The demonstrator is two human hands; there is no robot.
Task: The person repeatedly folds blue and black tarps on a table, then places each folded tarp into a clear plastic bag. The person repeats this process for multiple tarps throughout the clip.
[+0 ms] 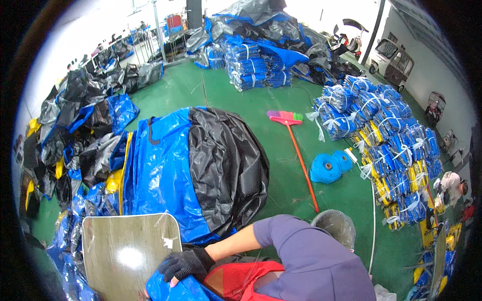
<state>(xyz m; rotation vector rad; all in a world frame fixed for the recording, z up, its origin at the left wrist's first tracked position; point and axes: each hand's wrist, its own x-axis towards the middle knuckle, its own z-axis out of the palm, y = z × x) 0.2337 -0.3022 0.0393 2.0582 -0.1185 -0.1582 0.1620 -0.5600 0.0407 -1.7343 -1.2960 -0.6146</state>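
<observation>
My right hand, in a black knit glove with bare fingertips, is closed on a piece of blue plastic sheeting at the bottom of the view. Only a sliver of what looks like my left hand shows at the sheeting's left edge; its fingers are hidden. Beside my right hand is a wood-grain board with a pale rim. Just beyond lies a large stack of folded blue and black tarpaulin bags, with a dark strap handle on the top one.
Tied blue and yellow bundles pile up on the right. Crumpled tarpaulins line the left; a tall heap stands at the back. A broom, blue twine rolls and a grey bin are on the green floor.
</observation>
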